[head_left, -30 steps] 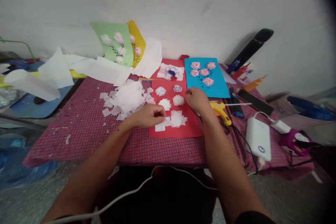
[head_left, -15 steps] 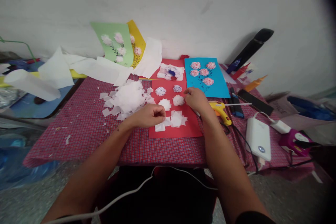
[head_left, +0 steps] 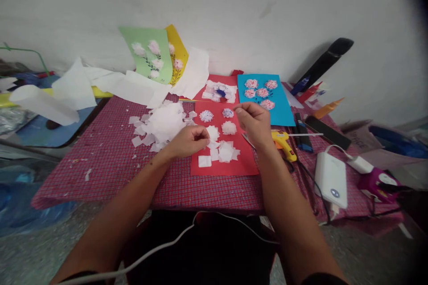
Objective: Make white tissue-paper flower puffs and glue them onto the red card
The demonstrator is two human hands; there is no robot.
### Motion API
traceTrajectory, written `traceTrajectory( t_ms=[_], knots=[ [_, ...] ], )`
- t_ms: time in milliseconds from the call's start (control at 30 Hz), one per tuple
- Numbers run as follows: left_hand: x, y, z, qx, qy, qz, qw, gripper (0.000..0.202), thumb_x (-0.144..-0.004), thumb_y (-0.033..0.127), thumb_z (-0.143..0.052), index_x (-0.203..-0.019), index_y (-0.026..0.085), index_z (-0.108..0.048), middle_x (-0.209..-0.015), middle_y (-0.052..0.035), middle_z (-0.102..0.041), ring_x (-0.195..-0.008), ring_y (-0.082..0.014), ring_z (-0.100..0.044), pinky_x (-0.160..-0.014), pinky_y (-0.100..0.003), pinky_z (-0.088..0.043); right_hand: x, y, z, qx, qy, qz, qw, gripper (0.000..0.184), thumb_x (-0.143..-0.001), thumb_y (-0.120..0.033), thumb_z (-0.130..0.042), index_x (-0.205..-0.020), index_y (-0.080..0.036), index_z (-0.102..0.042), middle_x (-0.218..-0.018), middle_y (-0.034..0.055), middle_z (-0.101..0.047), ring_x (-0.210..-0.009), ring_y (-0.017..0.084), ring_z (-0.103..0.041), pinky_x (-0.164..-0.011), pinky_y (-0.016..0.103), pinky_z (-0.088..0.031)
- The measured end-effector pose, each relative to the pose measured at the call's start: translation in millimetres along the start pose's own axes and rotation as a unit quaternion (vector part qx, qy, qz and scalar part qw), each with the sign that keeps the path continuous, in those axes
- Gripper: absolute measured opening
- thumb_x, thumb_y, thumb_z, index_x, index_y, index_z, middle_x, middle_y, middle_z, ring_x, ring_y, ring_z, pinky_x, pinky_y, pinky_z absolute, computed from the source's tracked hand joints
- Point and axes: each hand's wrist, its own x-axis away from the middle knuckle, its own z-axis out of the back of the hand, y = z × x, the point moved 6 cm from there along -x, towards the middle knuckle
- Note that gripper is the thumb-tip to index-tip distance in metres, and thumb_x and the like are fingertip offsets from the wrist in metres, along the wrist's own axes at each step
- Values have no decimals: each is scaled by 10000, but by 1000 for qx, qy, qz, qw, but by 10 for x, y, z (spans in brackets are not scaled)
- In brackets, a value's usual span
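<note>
My left hand (head_left: 191, 141) is closed in a pinch over the left side of the red paper sheet (head_left: 200, 170), a small white tissue piece (head_left: 213, 144) at its fingertips. My right hand (head_left: 254, 121) is also pinched, above the sheet's right edge beside a purple-speckled paper flower (head_left: 228, 113); what its fingertips hold, if anything, is too small to make out. Another speckled flower (head_left: 206, 116), a plain white flower (head_left: 229, 128) and a partly covered one (head_left: 213, 132) lie on the sheet. Nearer me are layered tissue squares (head_left: 226, 152) and a folded white square (head_left: 204, 161).
A heap of white tissue squares (head_left: 163, 122) lies left of the sheet. To the right are a blue card with pink flowers (head_left: 284, 113), a yellow glue gun (head_left: 284, 144) and a white power bank (head_left: 331, 178). A green flower card (head_left: 133, 38) leans on the wall.
My right hand has lifted slightly and moved a little away from the white flower. My left hand has shifted slightly up, with a tissue piece now showing at its fingertips.
</note>
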Motion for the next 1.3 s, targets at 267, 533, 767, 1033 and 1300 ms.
traceTrajectory(
  t_ms=[267,533,767,1033,1300],
  knots=[
    [-6,-33,69,83,43,30,995,99,-793,239,-681,-759,171,-618,-635,13,-617,-567,-100,-582,-563,-234,-458,229,-193,-496,-30,-259,-10,965,313,-875,-496,-707,-965,-197,-705,-881,27,-674,-755,138,-564,-682,289,-471],
    [1,-28,86,171,100,67,978,114,-817,251,-703,-796,157,-642,-628,-8,-661,-543,-90,-596,-562,-231,-473,109,-40,-257,-23,-61,-96,993,385,-936,-576,-558,-829,-213,-628,-782,40,-660,-584,120,-512,-552,267,-428],
    [-1,-61,98,180,109,72,975,162,-807,290,-734,-803,153,-648,-658,-6,-672,-550,-91,-594,-569,-236,-481,161,-76,-406,-15,-151,-98,984,369,-895,-558,-634,-801,-201,-653,-650,-9,-587,-589,118,-502,-562,262,-401],
    [-5,-59,105,173,111,70,976,168,-804,296,-736,-809,148,-658,-678,-7,-682,-561,-95,-599,-577,-236,-479,197,-59,-474,28,-201,-130,970,245,-850,-392,-664,-720,-186,-639,-605,-22,-567,-563,111,-495,-535,256,-379],
    [1,-73,148,211,148,76,963,133,-794,274,-708,-812,158,-646,-624,-2,-657,-539,-103,-589,-554,-236,-465,191,-66,-483,13,-200,-110,973,238,-843,-389,-650,-723,-184,-632,-611,-30,-571,-564,101,-474,-548,249,-374]
  ],
)
